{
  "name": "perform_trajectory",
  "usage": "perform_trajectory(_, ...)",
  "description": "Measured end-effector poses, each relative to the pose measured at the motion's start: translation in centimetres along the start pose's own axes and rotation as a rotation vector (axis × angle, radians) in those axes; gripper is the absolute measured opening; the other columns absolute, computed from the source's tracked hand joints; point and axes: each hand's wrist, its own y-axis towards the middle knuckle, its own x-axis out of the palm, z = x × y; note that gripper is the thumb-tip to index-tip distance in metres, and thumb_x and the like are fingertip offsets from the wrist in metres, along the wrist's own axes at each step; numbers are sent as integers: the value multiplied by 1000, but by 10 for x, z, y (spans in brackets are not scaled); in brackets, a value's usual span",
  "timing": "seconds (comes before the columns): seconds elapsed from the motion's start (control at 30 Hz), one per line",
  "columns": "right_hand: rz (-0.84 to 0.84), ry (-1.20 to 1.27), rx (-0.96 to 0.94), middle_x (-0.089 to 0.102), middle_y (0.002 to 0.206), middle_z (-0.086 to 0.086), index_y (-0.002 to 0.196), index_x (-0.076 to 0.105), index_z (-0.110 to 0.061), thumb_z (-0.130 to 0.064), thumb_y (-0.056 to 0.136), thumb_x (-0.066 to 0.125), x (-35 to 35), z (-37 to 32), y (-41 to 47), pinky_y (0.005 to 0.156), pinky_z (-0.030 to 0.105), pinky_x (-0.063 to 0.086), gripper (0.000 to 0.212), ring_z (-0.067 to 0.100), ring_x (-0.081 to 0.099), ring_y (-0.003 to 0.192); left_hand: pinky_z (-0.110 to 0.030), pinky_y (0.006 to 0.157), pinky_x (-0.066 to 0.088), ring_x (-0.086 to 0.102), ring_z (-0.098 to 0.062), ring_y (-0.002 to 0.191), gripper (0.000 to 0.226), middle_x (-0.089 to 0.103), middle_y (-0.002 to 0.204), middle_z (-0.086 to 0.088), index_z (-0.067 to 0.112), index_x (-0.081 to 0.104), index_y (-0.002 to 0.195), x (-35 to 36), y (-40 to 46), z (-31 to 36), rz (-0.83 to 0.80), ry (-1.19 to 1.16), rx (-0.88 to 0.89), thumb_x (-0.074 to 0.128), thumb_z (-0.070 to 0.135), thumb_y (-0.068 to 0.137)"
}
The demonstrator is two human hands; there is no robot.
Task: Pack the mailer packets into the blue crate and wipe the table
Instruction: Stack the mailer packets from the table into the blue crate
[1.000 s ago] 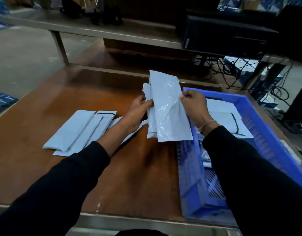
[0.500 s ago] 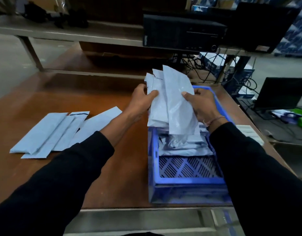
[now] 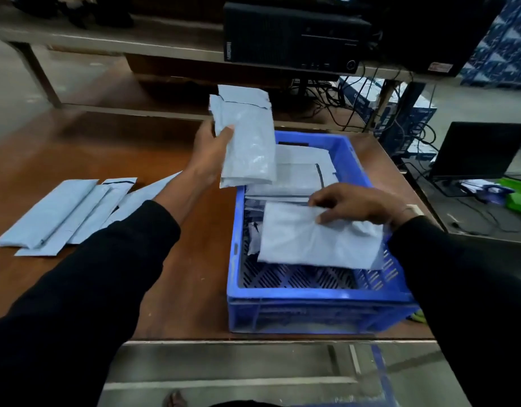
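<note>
A blue crate [image 3: 312, 298] stands on the right half of the brown table [image 3: 92, 160] and holds several grey mailer packets [image 3: 300, 171] at its far end. My left hand [image 3: 209, 154] grips a small stack of upright packets [image 3: 247, 142] above the crate's far left corner. My right hand [image 3: 353, 204] pinches one packet [image 3: 315, 239] lying flat over the middle of the crate. Several more packets [image 3: 62, 212] lie side by side on the table at the left.
Behind the table runs a metal shelf with a black computer case [image 3: 291, 39] and tangled cables. A dark laptop [image 3: 479, 151] and a green object [image 3: 517, 195] lie on the floor to the right. The table's near edge [image 3: 253, 342] is just below the crate.
My right hand has taken one packet from the stack and brought it down flat into the crate. My left hand still holds the rest upright. The view has swung to the right.
</note>
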Motion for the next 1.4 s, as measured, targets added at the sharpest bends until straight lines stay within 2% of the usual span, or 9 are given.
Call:
perform_trajectory(0.2,-159,-312,-21,61,73,-14,92,70,-27,-20,75,83,81,0,43,69,30,49,23,7,56,67,-31,84,62,73,-14,105,43,71,123,0,10,53,142,11,-5,-5,-99,-5,3,60,26,103)
perform_trajectory(0.37,-48,-588,23,65,97,2,102,65,-17,-35,76,83,92,10,45,75,35,53,36,26,62,89,-38,91,61,73,-18,104,39,72,120,-4,8,57,137,16,-6,-12,-114,-13,-32,62,26,102)
perform_trajectory(0.5,-96,-670,74,59,96,1,102,66,-20,-35,77,81,95,16,40,71,32,51,33,28,63,91,-42,94,60,73,-21,105,36,72,120,-6,8,59,132,19,-4,-14,-130,-12,-31,63,26,101)
perform_trajectory(0.63,-154,-554,111,64,90,-2,101,71,-17,-21,78,80,91,11,37,78,28,53,25,18,61,85,-43,93,60,73,-22,105,38,72,121,-8,5,58,132,23,-5,-15,-144,9,-40,65,26,100)
perform_trajectory(0.77,172,-12,259,76,81,16,90,71,-2,-1,89,54,50,3,28,62,35,62,16,25,73,64,-37,88,62,73,-23,105,39,72,122,-11,2,58,132,29,-8,-17,-207,-10,-68,66,23,100)
perform_trajectory(0.97,578,895,169,72,91,13,111,66,1,-41,98,58,3,-14,39,60,30,57,44,22,69,74,-34,82,61,74,-21,97,31,74,115,-11,3,64,124,43,-12,-17,-254,-27,-90,68,21,99)
perform_trajectory(1.17,711,1076,86,75,109,14,115,64,3,-17,88,75,10,-17,68,74,38,62,35,30,74,97,-33,76,60,75,-22,96,39,75,112,-10,3,63,128,51,-17,-16,-281,-47,-139,70,24,97)
perform_trajectory(1.3,707,1100,79,75,103,12,111,65,-4,-7,92,68,10,-15,67,63,31,58,19,20,73,80,-37,85,62,76,-22,97,36,77,111,-6,10,68,122,53,-20,-9,-300,-157,-233,55,39,104)
perform_trajectory(1.4,728,1056,78,73,99,10,106,63,-9,-1,94,62,2,-12,56,61,28,58,14,19,69,77,-31,76,61,74,-19,93,39,75,112,-7,7,64,129,52,-19,-9,-278,-127,-200,52,36,106)
